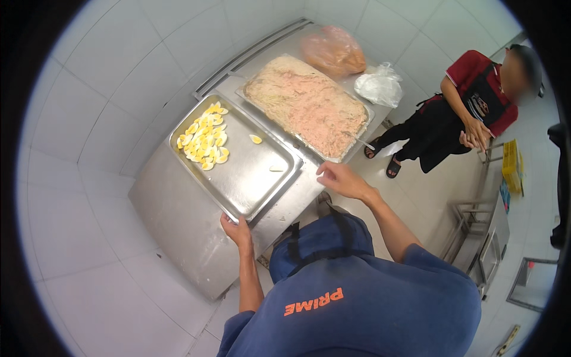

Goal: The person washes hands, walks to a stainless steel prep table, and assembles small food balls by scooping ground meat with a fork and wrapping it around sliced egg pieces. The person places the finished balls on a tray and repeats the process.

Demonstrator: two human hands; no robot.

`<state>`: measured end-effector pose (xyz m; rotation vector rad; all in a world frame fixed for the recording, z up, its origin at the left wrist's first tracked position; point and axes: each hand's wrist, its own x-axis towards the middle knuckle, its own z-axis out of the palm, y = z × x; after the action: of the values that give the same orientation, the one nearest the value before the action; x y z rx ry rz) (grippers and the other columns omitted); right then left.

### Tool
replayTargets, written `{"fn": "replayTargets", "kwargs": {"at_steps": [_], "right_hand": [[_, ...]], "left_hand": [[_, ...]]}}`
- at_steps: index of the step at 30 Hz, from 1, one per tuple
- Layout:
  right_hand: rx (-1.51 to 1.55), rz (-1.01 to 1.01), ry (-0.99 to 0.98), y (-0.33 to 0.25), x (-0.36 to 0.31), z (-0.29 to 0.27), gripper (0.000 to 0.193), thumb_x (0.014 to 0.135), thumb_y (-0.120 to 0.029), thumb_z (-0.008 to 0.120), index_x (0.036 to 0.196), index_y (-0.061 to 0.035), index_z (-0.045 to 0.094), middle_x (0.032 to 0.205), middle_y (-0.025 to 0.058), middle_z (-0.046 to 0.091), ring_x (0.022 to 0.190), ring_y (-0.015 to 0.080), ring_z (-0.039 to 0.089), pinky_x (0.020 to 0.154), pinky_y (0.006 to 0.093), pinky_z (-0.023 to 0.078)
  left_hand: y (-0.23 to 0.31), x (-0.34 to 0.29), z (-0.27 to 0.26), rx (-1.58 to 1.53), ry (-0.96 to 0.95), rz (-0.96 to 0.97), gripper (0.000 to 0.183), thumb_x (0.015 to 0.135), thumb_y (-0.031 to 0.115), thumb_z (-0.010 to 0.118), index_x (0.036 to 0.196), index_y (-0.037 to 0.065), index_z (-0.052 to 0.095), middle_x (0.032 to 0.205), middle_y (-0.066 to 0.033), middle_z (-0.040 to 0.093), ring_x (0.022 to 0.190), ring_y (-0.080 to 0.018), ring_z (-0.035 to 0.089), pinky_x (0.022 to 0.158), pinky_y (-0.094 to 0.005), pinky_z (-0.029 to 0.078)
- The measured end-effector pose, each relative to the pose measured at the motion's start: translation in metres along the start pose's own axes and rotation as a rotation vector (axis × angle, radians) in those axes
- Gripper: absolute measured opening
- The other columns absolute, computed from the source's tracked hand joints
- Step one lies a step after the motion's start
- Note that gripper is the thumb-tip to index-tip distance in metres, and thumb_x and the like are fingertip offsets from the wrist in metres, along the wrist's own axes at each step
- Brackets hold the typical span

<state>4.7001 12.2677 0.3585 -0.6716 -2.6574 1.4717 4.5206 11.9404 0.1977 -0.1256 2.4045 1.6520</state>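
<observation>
My left hand (239, 233) grips the near corner of a shallow steel tray (250, 209), its fingers partly hidden by the rim. Egg wedges (205, 138), white with yellow yolk, lie heaped at the tray's far left. One loose egg wedge (255, 139) sits near the right wall, and a pale piece (276, 169) lies closer to me. My right hand (342, 181) hovers by the table edge, fingers loosely bent and apart, with nothing visible in them. Beyond it stands a second tray filled with a pinkish, shredded-looking mixture (309, 101). A utensil's handle (361, 141) sticks out of that mixture.
Both trays stand on a steel table (178, 238) against tiled walls. Behind them are a clear bag of orange-brown food (333, 50) and a white plastic bag (379, 85). A person (476, 107) stands at the right, near a yellow basket (511, 166) and a steel counter (485, 244).
</observation>
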Motion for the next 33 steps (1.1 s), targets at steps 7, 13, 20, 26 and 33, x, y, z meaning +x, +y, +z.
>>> {"fn": "replayTargets", "kwargs": {"at_steps": [7,13,20,26,33], "right_hand": [[0.120,-0.065,-0.096,-0.004,0.038,-0.010,0.020,0.099,-0.020,0.070,0.113,-0.0052,0.067,0.083,-0.0016,0.058,0.077,0.0087,0.053,0.071,0.0259,0.046],[0.024,-0.270,-0.749,-0.004,0.075,0.015,0.029,0.100,-0.026,0.071,0.119,-0.0055,0.067,0.079,-0.0056,0.048,0.075,0.0057,0.047,0.067,0.0234,0.041],[0.059,0.095,-1.222,0.135,0.032,0.037,0.034,0.098,-0.033,0.071,0.120,-0.0073,0.068,0.092,0.0012,0.066,0.083,0.0105,0.059,0.076,0.0267,0.050],[-0.094,0.269,-0.790,0.345,-0.021,0.030,0.027,0.100,-0.023,0.063,0.119,-0.0038,0.066,0.101,0.0078,0.071,0.089,0.0164,0.066,0.080,0.0303,0.054],[-0.194,0.544,-0.677,0.451,-0.123,0.006,0.026,0.100,-0.021,0.060,0.119,-0.0043,0.066,0.101,0.0089,0.071,0.087,0.0187,0.068,0.076,0.0320,0.055]], "left_hand": [[-0.008,-0.003,-0.004,0.187,0.031,0.009,0.078,0.090,0.018,0.071,0.154,-0.009,0.036,0.151,-0.0279,0.048,0.139,-0.0416,0.048,0.118,-0.0447,0.036],[0.027,-0.095,0.000,0.126,0.508,0.105,0.076,0.096,0.026,0.072,0.155,-0.003,0.035,0.153,-0.0265,0.042,0.139,-0.0371,0.045,0.115,-0.0445,0.038],[-0.127,-0.321,0.038,-0.044,0.737,-0.408,0.058,0.097,0.024,0.071,0.143,-0.003,0.049,0.126,-0.0173,0.063,0.113,-0.0257,0.061,0.098,-0.0392,0.049],[-0.278,-0.536,0.107,-0.328,0.643,-0.998,0.050,0.094,0.027,0.072,0.133,-0.001,0.059,0.122,-0.0141,0.067,0.103,-0.0236,0.068,0.088,-0.0386,0.054],[-0.302,-0.659,0.119,-0.540,0.336,-1.078,0.049,0.095,0.034,0.071,0.134,0.006,0.061,0.122,-0.0110,0.068,0.103,-0.0242,0.069,0.085,-0.0370,0.053]]}}
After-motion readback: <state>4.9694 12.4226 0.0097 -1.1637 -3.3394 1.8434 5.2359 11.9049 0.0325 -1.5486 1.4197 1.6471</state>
